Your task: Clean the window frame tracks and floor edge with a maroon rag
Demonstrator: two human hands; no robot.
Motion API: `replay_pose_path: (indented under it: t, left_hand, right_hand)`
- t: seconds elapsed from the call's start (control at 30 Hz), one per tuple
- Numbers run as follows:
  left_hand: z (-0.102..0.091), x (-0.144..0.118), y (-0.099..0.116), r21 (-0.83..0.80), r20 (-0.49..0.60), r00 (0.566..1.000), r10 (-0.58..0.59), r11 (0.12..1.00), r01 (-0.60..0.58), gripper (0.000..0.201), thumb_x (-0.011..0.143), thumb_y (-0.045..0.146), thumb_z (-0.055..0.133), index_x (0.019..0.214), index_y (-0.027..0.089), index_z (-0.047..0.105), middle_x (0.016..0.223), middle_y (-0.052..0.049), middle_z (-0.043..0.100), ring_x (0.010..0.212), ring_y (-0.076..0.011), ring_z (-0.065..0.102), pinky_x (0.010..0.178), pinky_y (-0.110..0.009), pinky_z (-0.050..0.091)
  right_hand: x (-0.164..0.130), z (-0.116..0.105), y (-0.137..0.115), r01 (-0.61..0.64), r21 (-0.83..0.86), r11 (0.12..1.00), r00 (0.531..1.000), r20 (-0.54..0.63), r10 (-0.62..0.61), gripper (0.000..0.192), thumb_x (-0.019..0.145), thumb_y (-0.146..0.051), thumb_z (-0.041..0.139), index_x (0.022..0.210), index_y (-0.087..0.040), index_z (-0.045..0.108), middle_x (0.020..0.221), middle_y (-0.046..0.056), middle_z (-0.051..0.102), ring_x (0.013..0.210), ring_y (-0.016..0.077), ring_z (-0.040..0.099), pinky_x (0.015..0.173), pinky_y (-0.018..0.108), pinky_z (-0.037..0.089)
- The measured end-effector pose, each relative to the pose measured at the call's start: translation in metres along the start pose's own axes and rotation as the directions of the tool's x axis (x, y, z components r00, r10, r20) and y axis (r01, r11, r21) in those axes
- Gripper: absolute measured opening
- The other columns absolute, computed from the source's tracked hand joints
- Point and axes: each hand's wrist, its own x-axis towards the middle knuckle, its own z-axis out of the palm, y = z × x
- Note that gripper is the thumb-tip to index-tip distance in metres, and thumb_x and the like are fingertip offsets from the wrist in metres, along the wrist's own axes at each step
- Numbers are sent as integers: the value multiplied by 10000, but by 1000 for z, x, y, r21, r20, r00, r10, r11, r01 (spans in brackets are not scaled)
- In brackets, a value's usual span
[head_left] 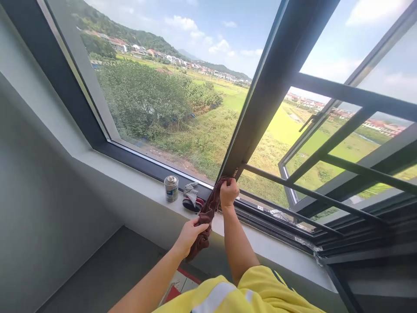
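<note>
A dark brown cloth (213,204) is stretched between my two hands in front of the window. My right hand (229,191) is closed on its upper end, against the foot of the dark upright window frame (257,100). Lower down and to the left, my left hand (192,234) grips the hanging, bunched part of the cloth. Just left of the cloth, a dark-bristled brush (192,205) and a crumpled grey-white rag (191,191) lie on the white sill (137,178).
A small metal can (171,188) stands on the sill left of the brush. Dark metal bars (345,167) cross the opening on the right, with an open window sash (289,187) beyond them. Below the sill, a red and white object (182,282) is partly hidden by my clothing.
</note>
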Motion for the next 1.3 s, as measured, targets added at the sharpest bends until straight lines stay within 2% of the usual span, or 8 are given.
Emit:
replay_pose_path:
  t: [0.17, 0.3, 0.5, 0.73, 0.83, 0.93, 1.17, 1.3]
  left_hand:
    - [2, -8, 6, -41, -11, 999, 40, 998, -40, 474, 586, 335, 803, 984, 122, 660, 804, -74, 679, 630, -140, 604, 565, -242, 481]
    - [7, -9, 4, -55, 4, 1000, 22, 998, -21, 530, 589, 344, 811, 1047, 135, 643, 821, -62, 668, 629, -138, 596, 545, -248, 487]
    - [21, -3, -10, -24, 43, 998, -43, 999, 44, 484, 604, 321, 804, 1018, 124, 647, 781, -52, 652, 600, -119, 571, 526, -238, 487]
    - [28, 8, -13, -38, -9, 999, -41, 998, 40, 479, 616, 303, 797, 1031, 124, 639, 823, -68, 673, 650, -144, 604, 581, -270, 515]
    - [28, 15, -16, -14, -50, 997, -63, 998, 62, 499, 605, 302, 800, 1039, 120, 635, 829, -72, 681, 637, -143, 604, 573, -267, 512]
    - [31, 20, -20, 29, -99, 992, -74, 997, 77, 522, 575, 294, 810, 1033, 112, 636, 829, -78, 686, 639, -146, 615, 572, -253, 507]
    - [37, 25, -24, 42, -161, 984, -74, 996, 82, 507, 549, 298, 818, 985, 110, 639, 796, -64, 684, 629, -163, 623, 577, -291, 528]
    - [34, 29, -25, 52, -202, 977, -65, 996, 77, 518, 550, 295, 818, 999, 109, 641, 846, -74, 690, 665, -165, 631, 617, -303, 540]
  right_hand:
    - [-17, 1, 50, -235, 256, 938, 960, 215, 182, 201, 725, -374, 470, 651, -188, 456, 562, -25, 461, 527, 117, 429, 550, 232, 342]
    - [-7, -3, 80, -533, 592, 604, 844, 327, 424, 336, 724, -521, 474, 742, -188, 438, 600, -50, 471, 518, 90, 436, 511, 203, 373]
    - [-8, 2, 86, -629, 652, 423, 776, 499, 385, 382, 718, -545, 536, 806, -178, 484, 622, -53, 496, 533, 81, 450, 517, 198, 390]
    - [-5, 16, 70, -95, 564, 821, 991, 130, 25, 271, 833, -365, 498, 982, -159, 593, 930, 65, 599, 865, 148, 566, 808, 287, 476]
    - [-28, 28, 94, 95, 384, 918, 991, 51, -124, 269, 852, -249, 406, 994, -144, 608, 992, 111, 593, 971, 167, 555, 908, 319, 449]
    - [-44, 34, 110, 81, 295, 952, 986, 113, -119, 212, 834, -213, 402, 890, -138, 592, 881, 100, 597, 872, 164, 563, 834, 306, 477]
    - [-1, 21, 65, 167, 369, 914, 985, -24, -171, 215, 897, -269, 429, 994, -159, 586, 928, 74, 574, 903, 144, 553, 847, 276, 475]
    - [-21, 32, 89, 177, 301, 937, 980, 39, -197, 293, 916, -199, 351, 1051, -134, 603, 994, 115, 573, 988, 159, 556, 914, 283, 461]
